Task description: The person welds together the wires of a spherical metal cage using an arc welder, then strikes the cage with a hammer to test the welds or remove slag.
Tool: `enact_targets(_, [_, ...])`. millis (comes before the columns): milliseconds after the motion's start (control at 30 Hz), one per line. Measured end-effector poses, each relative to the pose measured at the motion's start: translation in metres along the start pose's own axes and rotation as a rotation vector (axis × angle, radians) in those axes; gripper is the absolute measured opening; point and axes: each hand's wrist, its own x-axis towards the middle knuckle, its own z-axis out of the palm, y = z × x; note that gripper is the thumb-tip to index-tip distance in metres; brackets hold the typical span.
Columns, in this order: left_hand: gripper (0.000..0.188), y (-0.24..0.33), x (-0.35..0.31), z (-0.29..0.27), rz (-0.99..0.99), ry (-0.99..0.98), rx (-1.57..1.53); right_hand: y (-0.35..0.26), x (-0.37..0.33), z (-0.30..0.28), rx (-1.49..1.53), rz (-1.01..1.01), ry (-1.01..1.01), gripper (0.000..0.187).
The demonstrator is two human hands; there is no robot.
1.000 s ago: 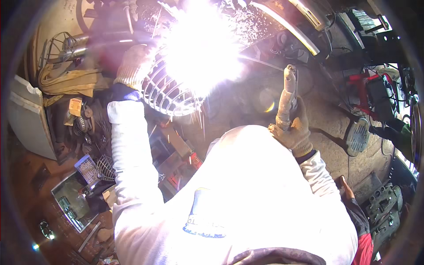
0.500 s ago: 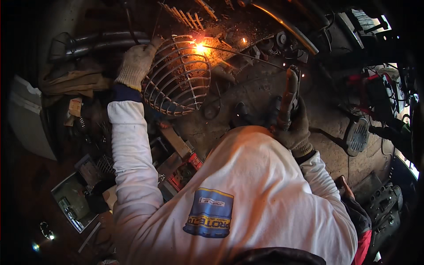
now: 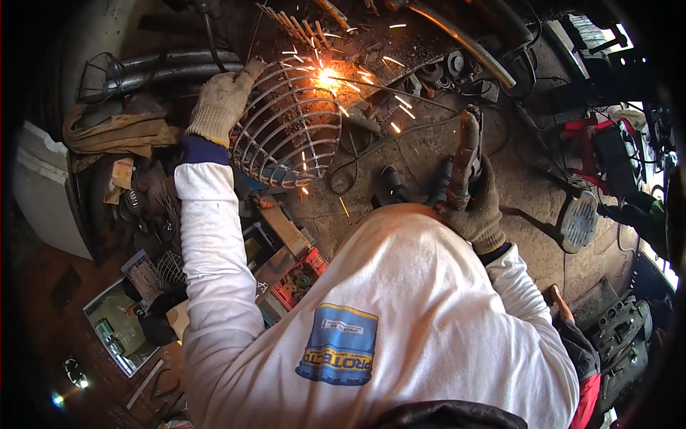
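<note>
My left hand (image 3: 223,104), in a knitted work glove, grips the upper left edge of a curved metal cage (image 3: 286,132) made of bent ribs along a spine. A gloved right hand of mine (image 3: 477,207) is closed around a welding electrode holder (image 3: 466,154). From the holder a thin electrode (image 3: 407,91) runs leftward to a bright welding arc (image 3: 327,77) at the cage's upper right rim. Sparks scatter around the arc. Glare hides the exact spot where the electrode meets the metal.
Several metal rods (image 3: 300,28) lie beyond the arc. Shiny pipes (image 3: 164,68) lie left of my left hand. A red crate (image 3: 300,279) stands nearer, beside my left arm. A pedal-shaped metal plate (image 3: 579,222) is at right. Another person's foot (image 3: 562,304) shows at lower right.
More sparks now fly out from the arc, some falling past the cage, and the surroundings look brighter. Both hands and the cage have hardly moved.
</note>
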Motion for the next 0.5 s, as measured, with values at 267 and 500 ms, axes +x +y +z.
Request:
enact_targets(267, [0.07,-0.02,0.001,0.003,0.349,0.101,-0.077,0.004,0.004,-0.001,-0.272,-0.22,-0.012,0.101])
enact_targets(500, [0.077,-0.003,0.004,-0.001,0.03,-0.077,-0.007,-0.004,0.003,-0.002,-0.173,-0.059,-0.037,0.098])
